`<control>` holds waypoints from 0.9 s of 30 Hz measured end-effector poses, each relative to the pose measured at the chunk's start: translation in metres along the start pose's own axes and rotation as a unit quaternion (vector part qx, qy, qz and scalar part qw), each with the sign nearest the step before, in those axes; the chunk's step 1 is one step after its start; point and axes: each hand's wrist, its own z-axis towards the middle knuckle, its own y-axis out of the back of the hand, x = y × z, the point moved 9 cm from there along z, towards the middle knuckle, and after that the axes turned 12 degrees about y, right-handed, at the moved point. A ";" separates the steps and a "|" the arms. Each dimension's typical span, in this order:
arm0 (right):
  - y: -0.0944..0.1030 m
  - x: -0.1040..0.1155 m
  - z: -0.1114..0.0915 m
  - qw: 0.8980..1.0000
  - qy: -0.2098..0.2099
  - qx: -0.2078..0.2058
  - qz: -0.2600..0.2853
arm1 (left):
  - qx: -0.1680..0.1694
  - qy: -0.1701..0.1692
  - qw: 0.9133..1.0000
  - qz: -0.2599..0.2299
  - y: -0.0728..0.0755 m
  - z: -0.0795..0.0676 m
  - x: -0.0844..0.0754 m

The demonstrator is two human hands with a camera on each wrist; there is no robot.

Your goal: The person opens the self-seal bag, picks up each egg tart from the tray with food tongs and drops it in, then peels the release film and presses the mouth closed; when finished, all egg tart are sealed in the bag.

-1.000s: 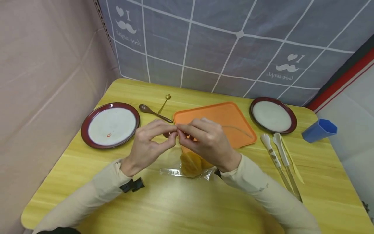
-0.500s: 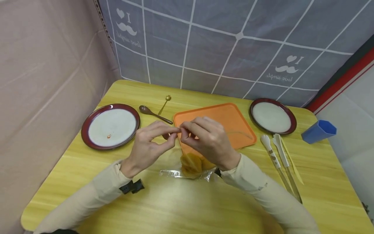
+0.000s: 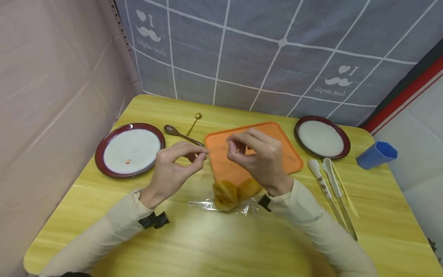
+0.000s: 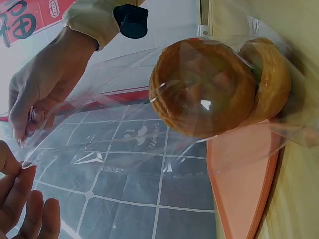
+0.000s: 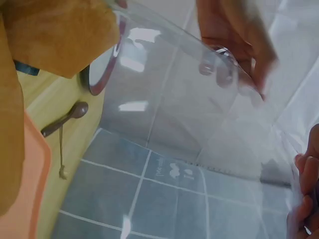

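A clear plastic bag (image 4: 119, 144) holds two golden-brown bread rolls, the rounder roll (image 3: 225, 196) and another roll (image 3: 250, 188) beside it. The rolls lie at the near edge of the orange tray (image 3: 223, 161), and the bag rises from them toward both hands. My left hand (image 3: 174, 169) pinches the bag's edge between thumb and index finger. Opposite it, my right hand (image 3: 257, 159) pinches the bag with its other fingers curled. A gap separates the two hands, with thin film stretched across it.
A red-rimmed plate (image 3: 129, 150) with an orange crumb stands left, another plate (image 3: 322, 137) back right. A brown spoon (image 3: 180, 134) and a small gold spoon (image 3: 194, 125) lie behind the left hand. White-headed tongs (image 3: 332, 181), a yellow knife (image 3: 346, 192) and a blue cup (image 3: 375, 156) are right.
My right hand has moved right and slightly up, away from the left hand, so the fingertips that met are apart and the bag's mouth is spread. The left hand has barely moved.
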 end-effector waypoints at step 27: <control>0.202 -0.142 -0.175 0.890 -0.384 -0.242 0.046 | -0.014 0.085 0.996 -0.013 0.013 0.002 0.007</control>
